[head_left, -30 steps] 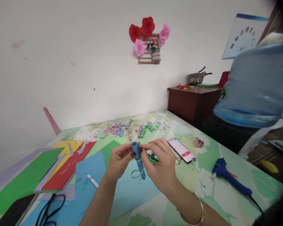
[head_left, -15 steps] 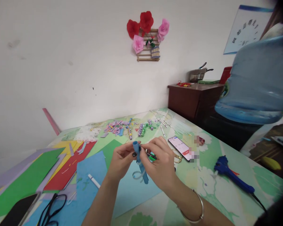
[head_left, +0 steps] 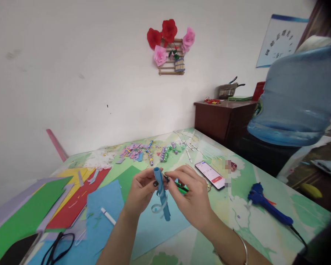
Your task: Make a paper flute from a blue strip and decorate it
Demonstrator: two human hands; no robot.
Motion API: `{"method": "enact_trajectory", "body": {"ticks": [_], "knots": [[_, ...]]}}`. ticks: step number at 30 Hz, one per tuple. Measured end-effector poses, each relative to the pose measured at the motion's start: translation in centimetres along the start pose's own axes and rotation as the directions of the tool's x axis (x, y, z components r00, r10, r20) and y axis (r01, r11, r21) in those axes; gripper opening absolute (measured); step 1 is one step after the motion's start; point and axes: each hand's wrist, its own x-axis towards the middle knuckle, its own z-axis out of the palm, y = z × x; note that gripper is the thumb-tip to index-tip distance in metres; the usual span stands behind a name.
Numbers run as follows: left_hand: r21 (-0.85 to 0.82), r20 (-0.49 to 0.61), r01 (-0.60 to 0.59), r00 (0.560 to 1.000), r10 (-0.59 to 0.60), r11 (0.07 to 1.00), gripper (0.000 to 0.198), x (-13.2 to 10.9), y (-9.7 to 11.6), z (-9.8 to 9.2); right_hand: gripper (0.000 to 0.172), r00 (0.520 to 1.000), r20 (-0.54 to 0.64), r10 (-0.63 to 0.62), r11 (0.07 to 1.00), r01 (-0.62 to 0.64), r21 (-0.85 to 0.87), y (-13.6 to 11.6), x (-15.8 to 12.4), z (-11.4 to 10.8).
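My left hand [head_left: 140, 189] is closed on a slim blue rolled tube [head_left: 163, 200], of paper or foam sheet, held tilted above the table. A narrow pale-blue strip [head_left: 156, 209] curls loosely from the tube's side. Between the fingers of my right hand [head_left: 191, 195] is a slim black-and-green tool [head_left: 182, 187], its kind unclear, with its front end close to the tube's upper part. Whether that end touches the tube I cannot tell. Below both hands lies a light blue sheet [head_left: 151, 235].
Coloured sheets [head_left: 30, 206] and eyeglasses [head_left: 57, 246] lie at the left. A phone [head_left: 209, 175] with a lit screen and a blue glue gun [head_left: 270, 206] are at the right. Small decorated tubes [head_left: 163, 154] and paper scraps [head_left: 132, 151] lie toward the wall.
My right hand has drawn slightly away from the tube, so more of the tube and the green tool shows. The view has shifted a little.
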Motion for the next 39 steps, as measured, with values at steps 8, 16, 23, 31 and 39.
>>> {"method": "enact_trajectory", "body": {"ticks": [8, 16, 23, 31, 39], "knots": [[-0.002, -0.007, 0.067, 0.998, -0.067, 0.998, 0.028, -0.1, -0.3, -0.4, 0.019, 0.970, -0.076, 0.229, 0.888, -0.240, -0.393, 6.8, -5.6, -7.9], [0.012, -0.061, 0.161, 0.985, -0.160, 0.987, 0.026, -0.6, 0.3, 0.4, 0.048, 0.674, -0.287, 0.681, 0.076, -0.455, -0.887, 15.8, -11.4, -18.1], [-0.003, -0.071, 0.171, 0.983, -0.171, 0.985, 0.022, -0.6, 0.1, 1.3, 0.044, 0.642, -0.225, 0.733, 0.106, -0.434, -0.895, 18.0, -12.9, -19.3], [-0.032, -0.117, 0.254, 0.960, -0.256, 0.967, 0.021, -1.7, -0.8, 0.9, 0.038, 0.696, -0.239, 0.677, 0.242, -0.517, -0.821, 17.4, -11.7, -20.0], [-0.059, -0.080, 0.286, 0.954, -0.290, 0.956, 0.021, -2.1, -0.8, 1.9, 0.031, 0.726, -0.203, 0.656, 0.676, -0.686, -0.268, 8.7, -10.1, -14.8]]}}
